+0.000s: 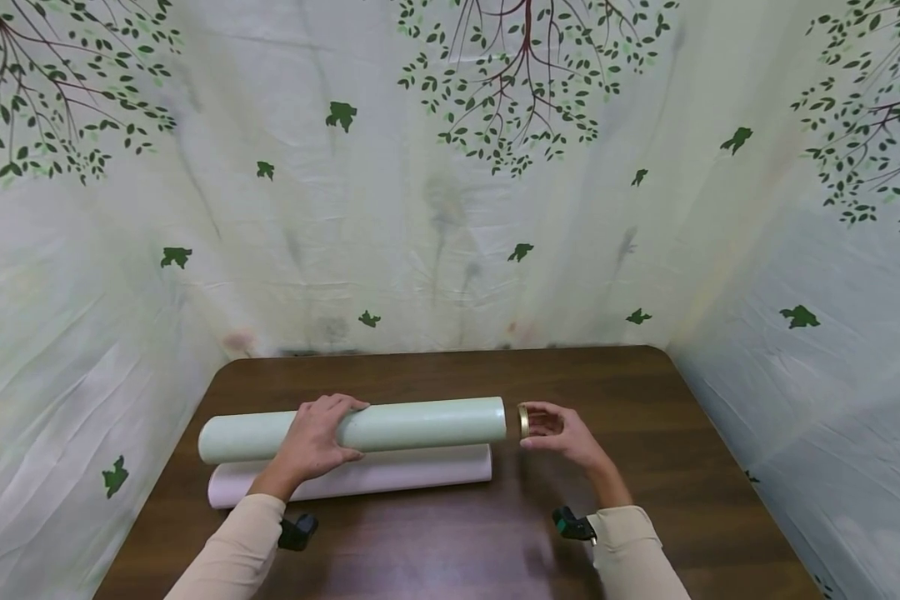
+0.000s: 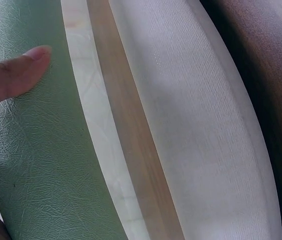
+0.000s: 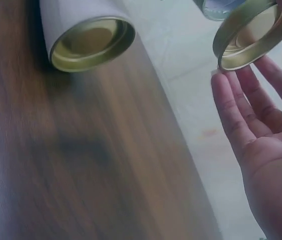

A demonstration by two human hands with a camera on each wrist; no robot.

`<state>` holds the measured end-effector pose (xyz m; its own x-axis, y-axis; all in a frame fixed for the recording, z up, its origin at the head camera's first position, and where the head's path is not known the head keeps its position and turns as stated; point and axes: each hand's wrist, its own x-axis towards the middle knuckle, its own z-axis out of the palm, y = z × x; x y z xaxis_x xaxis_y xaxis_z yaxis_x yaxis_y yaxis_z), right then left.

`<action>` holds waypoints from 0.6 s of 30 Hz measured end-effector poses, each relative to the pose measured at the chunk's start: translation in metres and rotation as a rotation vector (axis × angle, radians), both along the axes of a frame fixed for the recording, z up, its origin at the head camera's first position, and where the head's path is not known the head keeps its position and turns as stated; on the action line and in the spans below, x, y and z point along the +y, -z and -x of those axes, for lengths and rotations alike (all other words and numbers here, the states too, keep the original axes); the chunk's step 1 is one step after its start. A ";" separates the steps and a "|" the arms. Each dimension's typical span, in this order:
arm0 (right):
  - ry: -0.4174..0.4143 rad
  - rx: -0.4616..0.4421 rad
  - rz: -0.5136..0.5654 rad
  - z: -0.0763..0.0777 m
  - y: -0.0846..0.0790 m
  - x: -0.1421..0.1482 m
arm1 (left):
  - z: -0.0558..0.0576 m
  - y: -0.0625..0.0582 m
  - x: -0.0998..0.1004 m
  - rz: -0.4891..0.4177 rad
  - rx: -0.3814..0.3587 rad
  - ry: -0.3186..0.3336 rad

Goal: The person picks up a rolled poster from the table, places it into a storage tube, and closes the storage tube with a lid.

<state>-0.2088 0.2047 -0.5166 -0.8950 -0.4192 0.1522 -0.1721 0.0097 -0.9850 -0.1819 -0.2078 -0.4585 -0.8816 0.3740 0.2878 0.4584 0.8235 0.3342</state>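
My left hand point(image 1: 317, 435) grips a long pale green tube point(image 1: 431, 423) around its middle, with the thumb on the near side. In the left wrist view, the thumb lies across the tube's textured green surface point(image 2: 45, 150). The tube is held level, just beyond a pale lilac-white tube point(image 1: 420, 472) lying on the table. At the green tube's right end, my right hand point(image 1: 562, 437) holds a round gold metal lid point(image 1: 524, 421) by its rim with thumb and fingertips. A small gap separates this lid from the tube's end. The right wrist view shows the lid's hollow side point(image 3: 253, 32).
A gold metal cap point(image 3: 93, 40) closes the right end of the lilac-white tube. The dark brown wooden table point(image 1: 435, 550) has rounded far corners. Pale curtains point(image 1: 435, 208) printed with branches and leaves hang behind the table and at both sides.
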 end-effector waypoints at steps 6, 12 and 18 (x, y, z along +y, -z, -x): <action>0.037 0.005 0.090 -0.002 0.001 -0.006 | -0.002 0.000 0.000 0.000 -0.003 -0.006; 0.028 0.026 0.157 -0.003 0.003 -0.014 | -0.002 -0.001 -0.002 0.006 0.005 -0.002; 0.019 0.014 0.191 -0.001 0.003 -0.015 | -0.002 -0.001 -0.001 -0.007 -0.012 -0.001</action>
